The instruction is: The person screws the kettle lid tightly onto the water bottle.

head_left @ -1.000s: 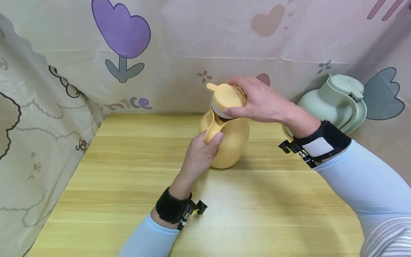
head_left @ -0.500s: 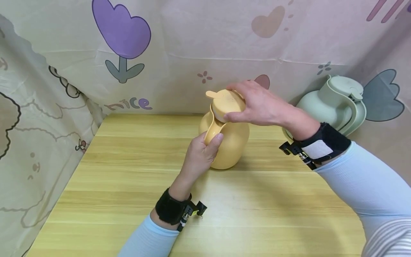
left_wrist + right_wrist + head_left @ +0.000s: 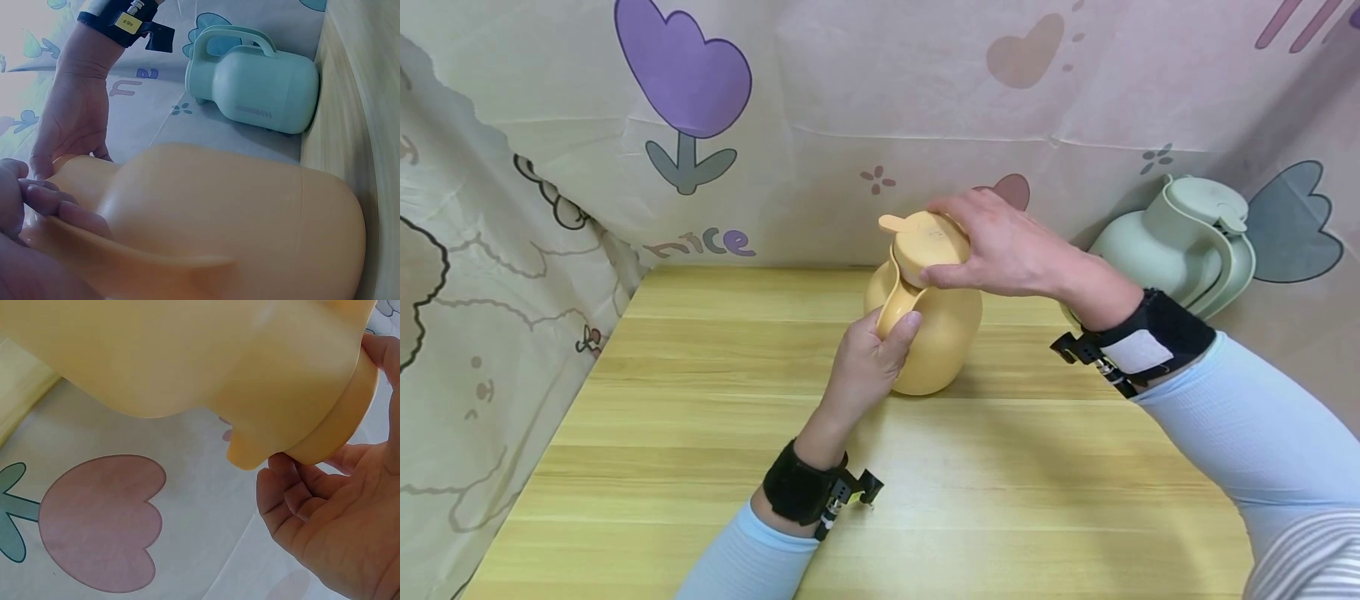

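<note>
Two jugs stand on the one wood-grain counter [image 3: 700, 433]: a yellow jug [image 3: 943, 342] at the middle near the back edge, and a mint-green jug [image 3: 1157, 250] off to my right. My left grip [image 3: 867, 362] is wrapped round the yellow handle [image 3: 897, 307]; my right grip [image 3: 1011, 248] holds the single yellow lid [image 3: 931, 240] by its rim, down at the jug's mouth. From my head, my right wrist hides part of the mint-green jug; my left wrist sees nearly all its body, with a row of slanted marks [image 3: 253, 112]. Only my right wrist shows a short rounded lip [image 3: 242, 453] jutting from the yellow neck. Both bodies are smooth, matte and bulbous, before creased, printed fabric [image 3: 850, 75].
</note>
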A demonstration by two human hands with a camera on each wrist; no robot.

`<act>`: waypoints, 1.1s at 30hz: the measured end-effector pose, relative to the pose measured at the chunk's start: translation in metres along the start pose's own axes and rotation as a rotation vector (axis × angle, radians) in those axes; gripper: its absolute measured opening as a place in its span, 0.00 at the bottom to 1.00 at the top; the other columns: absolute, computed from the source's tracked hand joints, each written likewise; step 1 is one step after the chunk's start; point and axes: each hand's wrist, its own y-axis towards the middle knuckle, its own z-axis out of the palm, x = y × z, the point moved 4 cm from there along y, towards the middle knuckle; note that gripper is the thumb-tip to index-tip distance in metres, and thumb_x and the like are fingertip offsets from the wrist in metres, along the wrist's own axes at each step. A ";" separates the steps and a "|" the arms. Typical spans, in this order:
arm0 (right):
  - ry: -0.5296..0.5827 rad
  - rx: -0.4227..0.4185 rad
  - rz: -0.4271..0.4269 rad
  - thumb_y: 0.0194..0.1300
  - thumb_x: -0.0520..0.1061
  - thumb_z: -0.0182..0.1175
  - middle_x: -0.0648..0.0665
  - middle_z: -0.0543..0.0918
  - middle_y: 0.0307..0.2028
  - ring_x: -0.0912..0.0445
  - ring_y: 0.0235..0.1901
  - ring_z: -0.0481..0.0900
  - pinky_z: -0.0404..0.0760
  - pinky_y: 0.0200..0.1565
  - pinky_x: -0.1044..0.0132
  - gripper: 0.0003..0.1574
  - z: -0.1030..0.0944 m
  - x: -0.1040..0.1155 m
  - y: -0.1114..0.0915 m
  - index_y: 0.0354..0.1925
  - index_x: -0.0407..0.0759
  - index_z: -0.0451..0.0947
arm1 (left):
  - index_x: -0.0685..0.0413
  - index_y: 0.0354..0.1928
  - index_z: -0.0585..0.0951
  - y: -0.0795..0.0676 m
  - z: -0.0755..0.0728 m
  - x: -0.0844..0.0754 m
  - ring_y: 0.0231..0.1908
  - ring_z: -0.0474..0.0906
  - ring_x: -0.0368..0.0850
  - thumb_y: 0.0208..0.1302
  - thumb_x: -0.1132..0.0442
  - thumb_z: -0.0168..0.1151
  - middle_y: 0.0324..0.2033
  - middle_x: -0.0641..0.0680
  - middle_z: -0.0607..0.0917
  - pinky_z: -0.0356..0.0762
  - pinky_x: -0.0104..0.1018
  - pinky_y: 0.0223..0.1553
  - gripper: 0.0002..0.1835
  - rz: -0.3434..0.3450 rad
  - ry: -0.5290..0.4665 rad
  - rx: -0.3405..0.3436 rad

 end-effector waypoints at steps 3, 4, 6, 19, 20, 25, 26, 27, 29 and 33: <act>-0.010 -0.004 0.000 0.49 0.77 0.63 0.46 0.72 0.49 0.49 0.47 0.67 0.70 0.43 0.53 0.52 0.001 0.000 0.000 0.63 0.50 0.66 | 0.60 0.25 0.72 0.000 0.000 0.000 0.19 0.65 0.43 0.71 0.59 0.55 0.17 0.51 0.69 0.64 0.34 0.23 0.16 -0.001 0.001 -0.004; -0.014 -0.005 0.001 0.49 0.77 0.63 0.45 0.72 0.49 0.49 0.47 0.67 0.70 0.43 0.53 0.52 0.001 0.001 0.000 0.63 0.50 0.66 | 0.60 0.24 0.72 0.000 0.000 0.000 0.19 0.65 0.43 0.71 0.59 0.55 0.16 0.51 0.69 0.64 0.34 0.23 0.16 -0.001 0.001 -0.005; -0.022 -0.009 0.003 0.49 0.76 0.63 0.45 0.72 0.48 0.49 0.47 0.67 0.70 0.42 0.53 0.52 0.001 0.001 0.000 0.63 0.50 0.66 | 0.60 0.24 0.72 0.000 0.000 0.000 0.19 0.65 0.43 0.71 0.59 0.55 0.16 0.51 0.69 0.64 0.34 0.23 0.16 0.000 0.000 -0.007; -0.117 -0.052 0.090 0.48 0.83 0.56 0.44 0.73 0.45 0.49 0.46 0.68 0.71 0.45 0.50 0.56 0.002 0.010 -0.004 0.62 0.48 0.68 | 0.61 0.26 0.74 -0.001 0.000 0.001 0.21 0.67 0.45 0.71 0.58 0.56 0.17 0.52 0.69 0.65 0.36 0.25 0.16 -0.012 0.009 -0.015; -0.126 -0.062 0.098 0.47 0.83 0.56 0.44 0.73 0.44 0.49 0.45 0.69 0.72 0.44 0.50 0.56 0.002 0.011 -0.005 0.61 0.48 0.69 | 0.61 0.26 0.74 -0.001 -0.001 0.001 0.21 0.67 0.45 0.71 0.58 0.56 0.17 0.52 0.69 0.65 0.36 0.25 0.16 -0.010 0.006 -0.016; -0.170 -0.105 0.132 0.45 0.86 0.54 0.43 0.73 0.42 0.48 0.41 0.70 0.74 0.42 0.48 0.59 0.004 0.014 -0.006 0.59 0.45 0.70 | 0.62 0.27 0.75 -0.001 -0.001 0.001 0.21 0.67 0.45 0.70 0.58 0.56 0.17 0.52 0.69 0.66 0.35 0.25 0.16 0.003 0.008 -0.017; -0.174 -0.108 0.137 0.45 0.86 0.54 0.43 0.73 0.42 0.48 0.41 0.71 0.75 0.42 0.48 0.60 0.005 0.015 -0.007 0.59 0.45 0.70 | 0.62 0.27 0.75 -0.001 0.000 0.001 0.21 0.67 0.45 0.70 0.59 0.56 0.17 0.52 0.69 0.65 0.35 0.25 0.15 0.005 0.010 -0.016; -0.176 -0.108 0.143 0.44 0.87 0.54 0.43 0.73 0.42 0.48 0.41 0.71 0.75 0.42 0.48 0.60 0.005 0.015 -0.007 0.59 0.44 0.69 | 0.62 0.27 0.75 -0.001 0.000 0.001 0.21 0.67 0.45 0.70 0.59 0.56 0.17 0.52 0.69 0.65 0.35 0.25 0.15 0.007 0.013 -0.017; -0.175 -0.107 0.150 0.43 0.87 0.53 0.43 0.73 0.43 0.48 0.41 0.71 0.75 0.42 0.47 0.62 0.005 0.015 -0.008 0.60 0.45 0.69 | 0.62 0.26 0.75 -0.001 -0.001 0.001 0.21 0.67 0.45 0.70 0.59 0.56 0.17 0.51 0.69 0.65 0.35 0.24 0.16 0.010 0.019 -0.019; -0.145 -0.085 0.152 0.41 0.89 0.53 0.45 0.72 0.43 0.49 0.42 0.70 0.74 0.41 0.48 0.63 0.003 0.014 -0.009 0.60 0.47 0.69 | 0.61 0.26 0.75 -0.002 -0.001 0.001 0.20 0.66 0.44 0.70 0.59 0.56 0.17 0.51 0.69 0.65 0.35 0.24 0.16 0.010 0.019 -0.021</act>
